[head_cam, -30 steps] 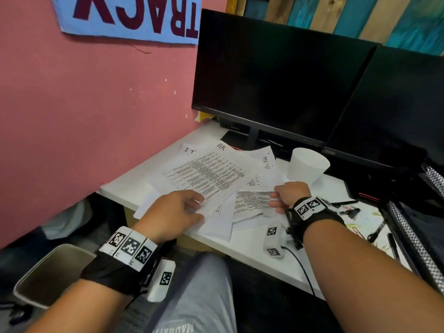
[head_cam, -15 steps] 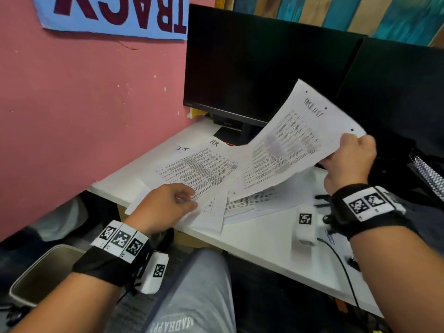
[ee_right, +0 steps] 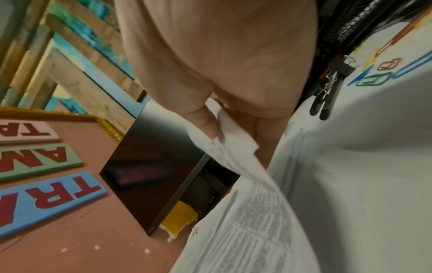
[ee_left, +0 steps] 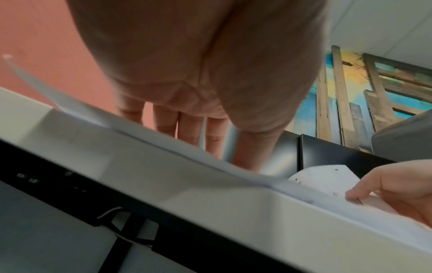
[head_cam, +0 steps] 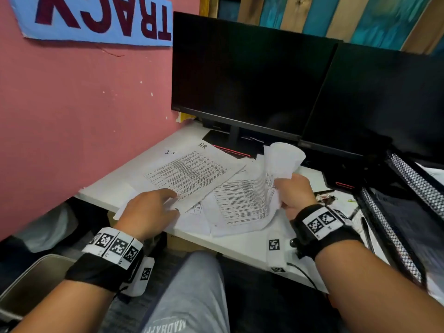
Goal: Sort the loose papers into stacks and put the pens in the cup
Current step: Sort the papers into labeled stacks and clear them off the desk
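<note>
Pinching curled sheet (head_cam: 242, 203) upright: right hand (head_cam: 292, 194) | left hand (head_cam: 146, 212) fingers flat on papers (head_cam: 189, 171)

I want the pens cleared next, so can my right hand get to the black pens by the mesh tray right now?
Probably not yet: the right hand grips a curled printed sheet. The black pens lie uncovered just right of it, so once it sets the sheet down the way looks free.

The right hand (head_cam: 292, 194) has brought its raised sheet (head_cam: 247, 200) back down, curled, onto the desk papers (head_cam: 189, 174).
</note>
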